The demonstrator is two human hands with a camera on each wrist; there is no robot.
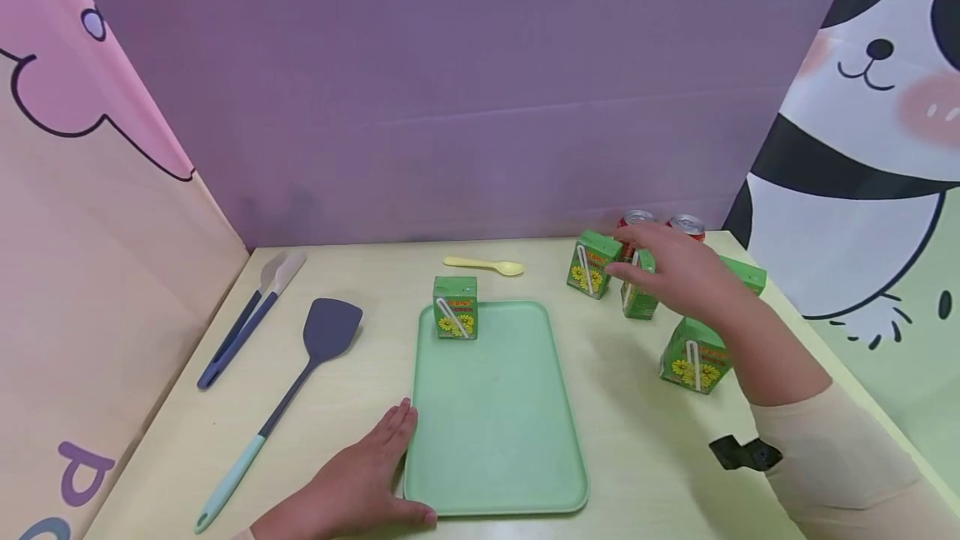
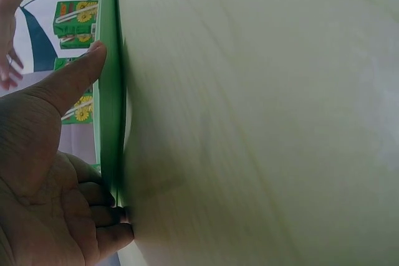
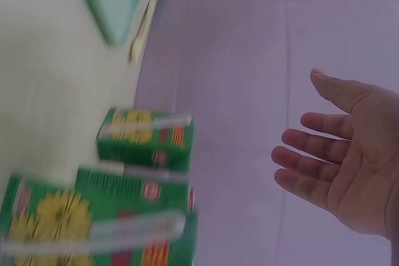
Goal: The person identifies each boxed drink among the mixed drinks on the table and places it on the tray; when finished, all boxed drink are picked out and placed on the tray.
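A light green tray [image 1: 491, 415] lies on the table. My left hand [image 1: 360, 473] rests against its near left corner, fingers along the left side and thumb at the near edge. On the tray's far left corner stands a green drink carton [image 1: 455, 308] with a straw on its front. My right hand [image 1: 675, 269] is raised at the right with its fingers spread, holding nothing. Near it stand several more cartons: one at the back [image 1: 592, 265], one partly behind the hand [image 1: 639, 294], a nearer one [image 1: 693, 361] and another [image 1: 745, 275] half hidden by the arm.
Two red cans [image 1: 686, 226] stand behind the right hand, partly hidden. A yellow spoon [image 1: 483, 265] lies beyond the tray. To the left are a dark spatula [image 1: 332, 330] with a mint handle and a pair of tongs [image 1: 243, 332]. A purple backdrop [image 1: 480, 107] closes the far side.
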